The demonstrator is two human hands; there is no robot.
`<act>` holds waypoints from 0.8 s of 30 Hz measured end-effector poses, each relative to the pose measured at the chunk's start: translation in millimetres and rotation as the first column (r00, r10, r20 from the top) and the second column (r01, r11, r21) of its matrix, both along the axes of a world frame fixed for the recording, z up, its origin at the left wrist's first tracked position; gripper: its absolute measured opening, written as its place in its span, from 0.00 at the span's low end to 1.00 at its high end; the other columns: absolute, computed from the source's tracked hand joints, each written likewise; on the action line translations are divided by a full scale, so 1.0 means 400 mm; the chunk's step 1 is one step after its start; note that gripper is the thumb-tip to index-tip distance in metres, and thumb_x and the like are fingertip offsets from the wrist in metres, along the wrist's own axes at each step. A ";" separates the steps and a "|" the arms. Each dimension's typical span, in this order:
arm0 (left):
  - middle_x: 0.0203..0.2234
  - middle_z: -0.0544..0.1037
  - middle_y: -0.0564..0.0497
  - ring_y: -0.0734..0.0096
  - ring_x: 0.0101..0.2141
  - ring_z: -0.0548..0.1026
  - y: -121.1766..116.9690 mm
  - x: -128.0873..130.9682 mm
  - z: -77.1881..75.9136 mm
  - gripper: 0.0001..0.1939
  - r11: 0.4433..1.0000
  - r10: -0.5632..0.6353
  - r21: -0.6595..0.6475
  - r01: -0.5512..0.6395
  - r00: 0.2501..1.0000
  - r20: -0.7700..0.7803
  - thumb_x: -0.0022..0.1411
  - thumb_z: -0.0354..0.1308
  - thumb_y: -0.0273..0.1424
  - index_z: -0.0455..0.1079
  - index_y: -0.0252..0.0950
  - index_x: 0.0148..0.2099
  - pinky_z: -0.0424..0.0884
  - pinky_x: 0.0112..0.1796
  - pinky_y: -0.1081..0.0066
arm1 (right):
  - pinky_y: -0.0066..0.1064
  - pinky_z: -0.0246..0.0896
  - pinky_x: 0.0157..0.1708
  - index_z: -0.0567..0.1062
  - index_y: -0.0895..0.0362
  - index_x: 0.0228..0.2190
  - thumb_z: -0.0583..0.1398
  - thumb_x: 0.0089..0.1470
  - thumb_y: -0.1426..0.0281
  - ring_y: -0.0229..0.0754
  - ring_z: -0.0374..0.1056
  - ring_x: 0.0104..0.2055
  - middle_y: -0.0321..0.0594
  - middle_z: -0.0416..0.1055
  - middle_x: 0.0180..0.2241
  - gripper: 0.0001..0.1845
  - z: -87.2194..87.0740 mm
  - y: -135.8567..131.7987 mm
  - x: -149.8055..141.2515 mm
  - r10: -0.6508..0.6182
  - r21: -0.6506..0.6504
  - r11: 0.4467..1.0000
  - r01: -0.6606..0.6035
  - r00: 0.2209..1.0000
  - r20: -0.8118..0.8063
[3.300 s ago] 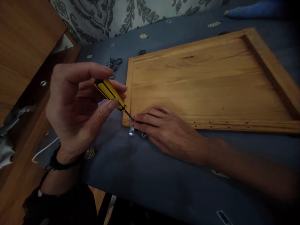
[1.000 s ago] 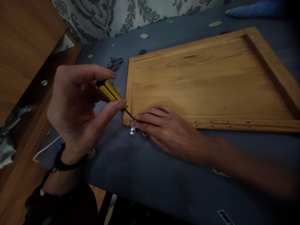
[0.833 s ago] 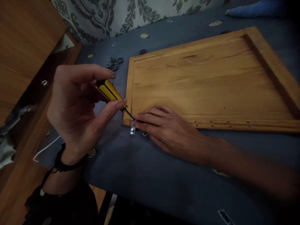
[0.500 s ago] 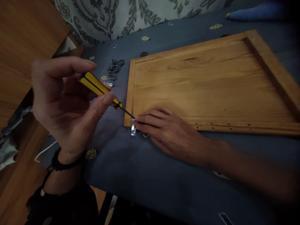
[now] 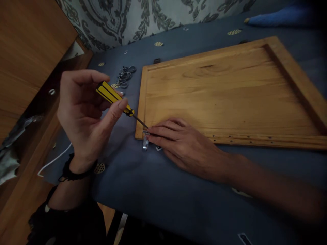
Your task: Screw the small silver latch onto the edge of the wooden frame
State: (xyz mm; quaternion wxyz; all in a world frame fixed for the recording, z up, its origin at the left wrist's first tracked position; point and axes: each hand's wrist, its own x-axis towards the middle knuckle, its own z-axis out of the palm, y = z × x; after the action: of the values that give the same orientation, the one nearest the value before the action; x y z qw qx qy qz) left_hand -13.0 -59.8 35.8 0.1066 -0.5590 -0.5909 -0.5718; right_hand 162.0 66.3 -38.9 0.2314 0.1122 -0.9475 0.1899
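My left hand (image 5: 87,115) is closed around the yellow-and-black handle of a screwdriver (image 5: 109,93), thumb on the near side and fingers beyond. The shaft slants down to the right, its tip at a small shiny metal fitting (image 5: 145,143) on the near left corner of a wooden panel (image 5: 204,92). My right hand (image 5: 186,146) lies palm down across the panel's near edge, fingertips closed at the fitting and holding it against the wood. Part of the fitting hangs past the edge; the rest is under the fingers, so any screw is hidden.
Several dark metal rings or clips (image 5: 125,76) lie left of the panel on the blue patterned cloth (image 5: 143,197). A blue tapered object (image 5: 278,17) rests at the far right. A wooden cabinet (image 5: 28,37) stands at left, and a white cable (image 5: 56,158) curves near the cloth's edge.
My left hand has shifted right, nearer the panel, and the screwdriver handle has turned a little in its fingers. My right hand stays in place at the fitting.
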 end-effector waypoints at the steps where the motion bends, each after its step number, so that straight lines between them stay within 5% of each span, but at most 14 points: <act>1: 0.38 0.70 0.55 0.77 0.34 0.77 0.001 -0.003 0.001 0.21 1.000 0.001 -0.002 -0.001 1.000 0.021 0.51 0.74 0.33 0.68 0.35 0.43 0.79 0.34 0.74 | 0.45 0.65 0.53 0.76 0.61 0.52 0.52 0.65 0.76 0.48 0.68 0.53 0.46 0.75 0.52 0.18 -0.001 0.000 0.000 -0.003 0.001 1.000 0.003 1.000 0.000; 9: 0.30 0.74 0.57 0.78 0.29 0.76 0.026 -0.005 -0.031 0.18 0.993 -0.011 -0.102 0.051 0.931 0.365 0.53 0.73 0.30 0.65 0.40 0.38 0.78 0.29 0.78 | 0.46 0.66 0.51 0.76 0.60 0.50 0.51 0.64 0.76 0.49 0.69 0.51 0.46 0.76 0.50 0.18 0.006 -0.003 -0.003 -0.002 0.025 1.000 0.003 1.000 -0.004; 14: 0.25 0.74 0.59 0.77 0.21 0.75 0.043 -0.054 -0.084 0.24 0.971 0.039 -0.223 0.087 0.862 0.506 0.51 0.73 0.41 0.61 0.40 0.39 0.76 0.24 0.76 | 0.44 0.66 0.51 0.77 0.61 0.48 0.52 0.64 0.77 0.48 0.69 0.51 0.44 0.77 0.49 0.17 0.005 -0.002 -0.004 -0.013 0.011 1.000 0.014 0.999 -0.038; 20: 0.19 0.71 0.57 0.78 0.18 0.69 0.053 -0.073 -0.129 0.21 0.885 0.120 -0.460 0.077 0.915 0.385 0.58 0.65 0.47 0.63 0.37 0.33 0.63 0.18 0.78 | 0.46 0.63 0.56 0.76 0.60 0.48 0.52 0.64 0.77 0.47 0.68 0.54 0.44 0.77 0.50 0.16 0.008 -0.005 -0.001 -0.029 0.006 1.000 0.029 0.999 -0.038; 24: 0.21 0.71 0.55 0.78 0.22 0.66 0.049 -0.050 -0.124 0.17 0.825 0.154 -0.565 -0.019 0.969 0.193 0.60 0.64 0.43 0.68 0.34 0.30 0.59 0.24 0.77 | 0.48 0.61 0.57 0.76 0.60 0.48 0.52 0.63 0.77 0.48 0.67 0.56 0.45 0.76 0.50 0.17 0.013 -0.007 0.000 -0.028 -0.009 1.000 0.028 1.000 -0.009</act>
State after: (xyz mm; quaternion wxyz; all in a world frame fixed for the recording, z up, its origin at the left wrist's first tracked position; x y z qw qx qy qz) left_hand -33.0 -40.1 -13.8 -0.1048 -0.4679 -0.7653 -0.4293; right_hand 162.2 63.7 -33.7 0.2387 0.0986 -0.9472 0.1901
